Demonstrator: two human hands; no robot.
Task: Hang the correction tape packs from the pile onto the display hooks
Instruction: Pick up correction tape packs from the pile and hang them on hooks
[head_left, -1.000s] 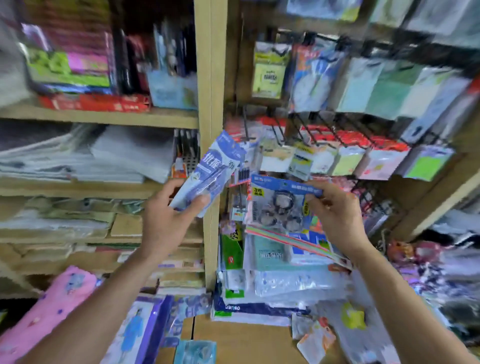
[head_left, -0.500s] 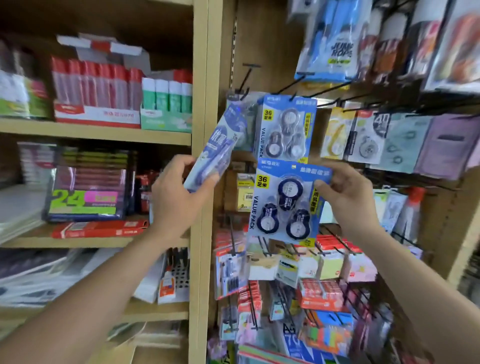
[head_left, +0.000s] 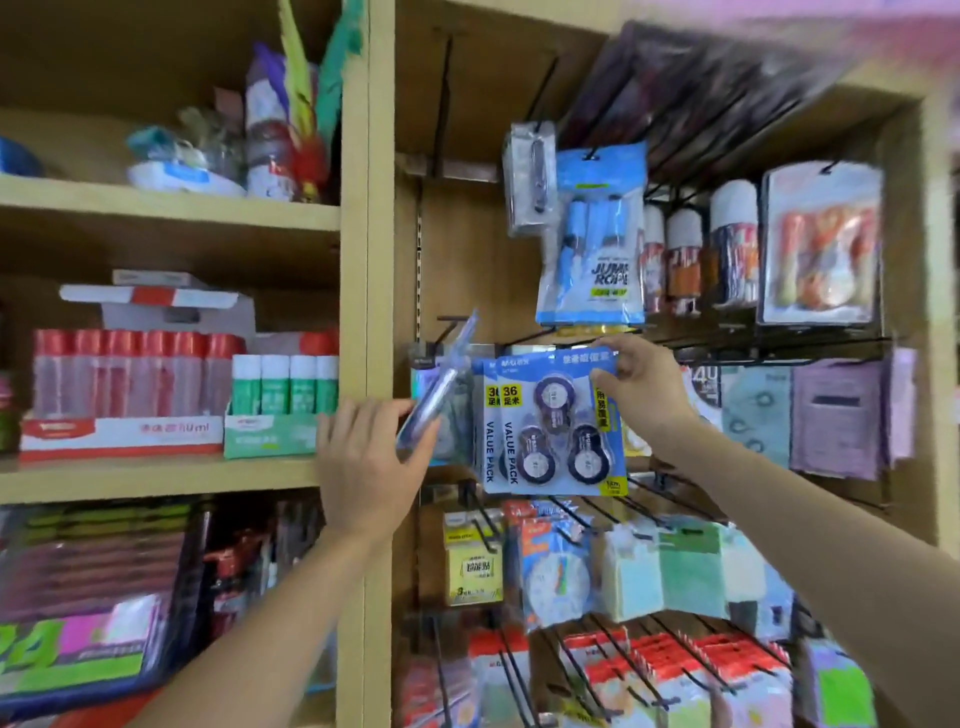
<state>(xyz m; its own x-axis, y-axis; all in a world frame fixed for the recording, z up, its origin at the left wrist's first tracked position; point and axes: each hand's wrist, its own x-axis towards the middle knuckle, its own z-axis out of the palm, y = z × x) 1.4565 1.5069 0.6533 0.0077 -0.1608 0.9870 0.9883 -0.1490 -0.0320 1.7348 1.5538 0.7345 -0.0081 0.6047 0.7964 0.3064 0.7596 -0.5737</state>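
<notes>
Right fingers (head_left: 610, 364) are being pinched on the top right corner of the value pack (head_left: 558, 421); the thumb is being hidden by the card. The right hand (head_left: 647, 397) is being held just under the jump rope pack (head_left: 592, 249). Versus half a second ago, the value pack is being carried higher. Then it was below the hung pack (head_left: 488, 415); now it is being overlaid on it, top edge level with the hook (head_left: 522, 339). Whether the hang hole is being threaded cannot be told, since the hook tip is being covered by card and blur. Left fingers (head_left: 363, 415) are being curled round the lower end of the slim pack (head_left: 441, 387), which is being held tilted, top toward upper right. The left hand (head_left: 366, 460) is being kept beside the post (head_left: 379, 260), also raised since then, with the slim pack's top now near the next hook to the left. Judgement: the value pack is being lined up for hanging and the step is nearly done. The slim pack is being queued next, so at least one pack is being left to hang.
</notes>
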